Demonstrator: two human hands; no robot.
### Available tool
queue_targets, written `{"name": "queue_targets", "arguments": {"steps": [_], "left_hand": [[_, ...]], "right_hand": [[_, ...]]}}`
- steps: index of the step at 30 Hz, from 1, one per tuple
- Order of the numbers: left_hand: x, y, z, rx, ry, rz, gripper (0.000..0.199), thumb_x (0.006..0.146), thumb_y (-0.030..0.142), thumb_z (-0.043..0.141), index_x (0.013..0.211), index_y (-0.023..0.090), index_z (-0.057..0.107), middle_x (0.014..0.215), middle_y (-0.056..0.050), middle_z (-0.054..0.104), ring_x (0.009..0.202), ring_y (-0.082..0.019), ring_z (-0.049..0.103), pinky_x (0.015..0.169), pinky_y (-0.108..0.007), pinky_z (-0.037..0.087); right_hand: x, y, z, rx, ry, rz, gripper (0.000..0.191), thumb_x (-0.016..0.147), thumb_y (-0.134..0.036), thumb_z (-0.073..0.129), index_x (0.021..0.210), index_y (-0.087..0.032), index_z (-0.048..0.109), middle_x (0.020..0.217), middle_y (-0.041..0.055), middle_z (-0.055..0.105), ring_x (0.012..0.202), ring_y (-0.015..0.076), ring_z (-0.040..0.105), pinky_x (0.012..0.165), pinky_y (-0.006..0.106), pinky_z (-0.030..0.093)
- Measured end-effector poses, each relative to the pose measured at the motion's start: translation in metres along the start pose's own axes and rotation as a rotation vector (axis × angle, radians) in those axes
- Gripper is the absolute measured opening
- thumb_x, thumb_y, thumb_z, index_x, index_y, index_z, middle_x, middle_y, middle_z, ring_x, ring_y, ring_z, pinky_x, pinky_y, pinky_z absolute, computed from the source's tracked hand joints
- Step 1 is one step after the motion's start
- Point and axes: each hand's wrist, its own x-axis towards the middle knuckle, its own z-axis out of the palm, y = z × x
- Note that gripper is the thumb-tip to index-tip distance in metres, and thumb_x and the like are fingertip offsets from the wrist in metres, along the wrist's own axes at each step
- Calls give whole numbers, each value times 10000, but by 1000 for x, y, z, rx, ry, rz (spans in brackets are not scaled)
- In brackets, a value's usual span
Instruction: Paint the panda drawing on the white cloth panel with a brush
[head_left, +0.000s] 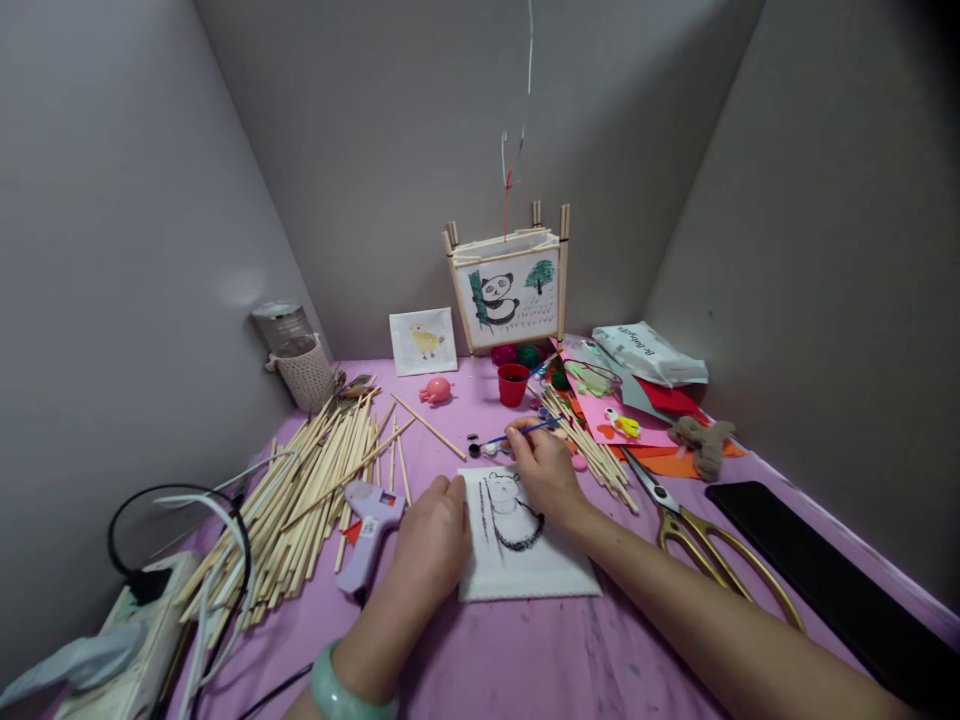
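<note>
half-drawn panda, brush at the black paint

the white panel (562, 570) lies flat on the surface (495, 650), at 6 o'clock from the red cup (512, 387). on it, the head, the ears and the body are outlined, a thick black curve marks the lower body, and two upright lines stand at its 9 o'clock side. i judge this as an early middle stage: the face and most of the body look unfilled, and the 3 o'clock side is mostly bare. the panda's head points to 12 o'clock; which side of the panel is longer, i cannot tell.

the right hand (546, 470) pinches the brush (534, 428) between its fingers. the brush lies along a 3-to-9 o'clock line, its tip toward 9, close to the black paint pot (474, 451). the left hand (433, 540) is at the panel's 9 o'clock edge, fingers bent and close together; whether they grip it, i cannot tell.
</note>
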Motion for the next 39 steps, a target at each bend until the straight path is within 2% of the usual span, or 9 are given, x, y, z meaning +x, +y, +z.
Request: {"name": "queue_targets", "arguments": {"steps": [5,10,20,24,29,32,39], "left_hand": [[0,0,0,11,1,-7,225,921,178,363,1017,185,567,909,-53,603,814,-191,612,658,-296,387],[1,0,0,2,1,-4,216,921,176,368,1014,183,564,906,-53,603,819,-182,610,672,-288,389],[-1,1,-2,-11,-21,-5,213,921,168,374,1011,182,568,922,-61,600,851,-188,605,708,-283,401],[-1,2,-5,-26,-22,-12,212,916,164,381,1014,180,568,922,-64,599,840,-188,608,706,-286,400],[0,2,-5,-33,-26,-10,200,924,181,381,1000,182,565,923,-62,596,844,-190,607,702,-287,403],[0,1,-3,-24,-22,-10,201,931,191,375,991,182,566,917,-61,597,840,-190,607,701,-289,403],[0,2,-3,-22,-21,-15,203,923,180,381,1003,189,567,913,-58,597,850,-188,604,706,-286,401]], "right_hand": [[0,1,9,-106,-25,-93,214,916,-274,417,814,-193,587,774,43,685,720,190,642,666,274,423],[1,-1,12,-139,-41,-92,222,917,-264,416,820,-192,602,755,35,687,715,186,647,661,265,424],[2,-6,-6,-82,-64,-143,246,931,-277,405,795,-197,594,778,36,679,735,172,636,701,274,440],[-5,-8,-20,35,-10,-25,206,922,-322,446,826,-195,576,721,28,679,649,162,617,636,271,452],[-29,-2,-26,261,34,147,259,912,-434,480,900,-188,557,705,20,669,563,138,586,540,248,469],[-41,4,-23,320,64,177,289,903,-464,497,913,-182,560,691,16,658,545,129,580,525,241,480],[-45,11,-18,240,53,181,288,913,-462,484,910,-189,575,699,15,662,537,127,585,522,240,491]]}}
